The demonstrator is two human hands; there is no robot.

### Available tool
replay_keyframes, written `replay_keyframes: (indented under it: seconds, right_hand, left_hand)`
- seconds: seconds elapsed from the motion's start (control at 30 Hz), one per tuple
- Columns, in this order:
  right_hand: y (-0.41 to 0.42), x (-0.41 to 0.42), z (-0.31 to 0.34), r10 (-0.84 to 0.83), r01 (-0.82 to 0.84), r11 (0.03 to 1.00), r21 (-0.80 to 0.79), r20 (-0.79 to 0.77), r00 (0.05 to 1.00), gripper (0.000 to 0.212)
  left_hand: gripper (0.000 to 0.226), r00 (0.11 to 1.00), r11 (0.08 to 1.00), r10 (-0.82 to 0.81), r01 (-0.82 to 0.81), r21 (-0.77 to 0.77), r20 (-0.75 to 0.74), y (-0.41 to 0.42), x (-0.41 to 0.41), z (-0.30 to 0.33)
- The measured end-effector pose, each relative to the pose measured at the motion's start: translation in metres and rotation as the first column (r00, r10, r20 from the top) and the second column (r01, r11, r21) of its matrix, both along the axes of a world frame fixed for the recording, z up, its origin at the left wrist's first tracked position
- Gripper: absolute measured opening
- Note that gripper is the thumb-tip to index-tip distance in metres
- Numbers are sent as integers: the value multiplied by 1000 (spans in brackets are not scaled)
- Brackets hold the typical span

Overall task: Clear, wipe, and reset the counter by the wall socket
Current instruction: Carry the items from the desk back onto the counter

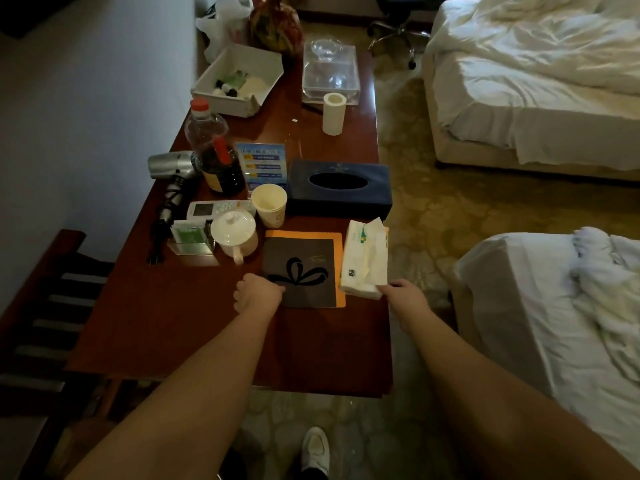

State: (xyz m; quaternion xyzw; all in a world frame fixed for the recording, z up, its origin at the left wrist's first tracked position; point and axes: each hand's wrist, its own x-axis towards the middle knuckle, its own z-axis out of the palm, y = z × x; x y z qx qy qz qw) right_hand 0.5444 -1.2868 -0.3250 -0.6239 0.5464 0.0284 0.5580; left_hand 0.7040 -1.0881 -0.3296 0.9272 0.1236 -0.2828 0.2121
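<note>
Head view: the left hand (258,293) pinched the dark folder's (300,271) near-left corner, and the right hand (403,295) gripped the tissue pack (365,261) by the tabletop's (194,306) right edge, presumably for clearing.

A reddish wooden worktop (145,306) carries the clutter. On it lie a folder (304,271), tissue pack (363,261), tissue box (341,187), cup (269,204) and hairdryer (171,164).

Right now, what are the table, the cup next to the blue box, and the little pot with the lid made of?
The table looks like polished reddish wood: it shines with reflections. The cup seems to be paper: thin rim, matte cream walls, printed marking. The lidded pot looks like glazed white ceramic, smooth and glossy, though plastic can't be ruled out.
</note>
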Motion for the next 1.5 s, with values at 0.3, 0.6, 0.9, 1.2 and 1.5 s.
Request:
replay_keyframes:
  seconds: [0.3,0.6,0.9,1.2,1.5]
  right_hand:
    - [0,8,0,-187,150,951,269,119,975,33]
    - [21,15,20,-187,147,925,349,82,979,45]
    - [52,-28,79,-237,111,902,416,265,934,31]
    - [163,-81,132,-92,-140,910,390,520,849,23]
    - [344,-122,174,172,-461,813,356,610,774,16]
  left_hand:
    - [50,988,934,56,-104,-343,-145,8,-13,12]
    - [24,981,823,46,-145,-548,-191,11,-40,35]
    - [19,996,768,55,-90,-634,-74,62,-74,82]
    - [14,970,646,244,-178,-742,-21,204,-147,142]
    - [18,827,514,561,-304,-802,47,403,-272,181]
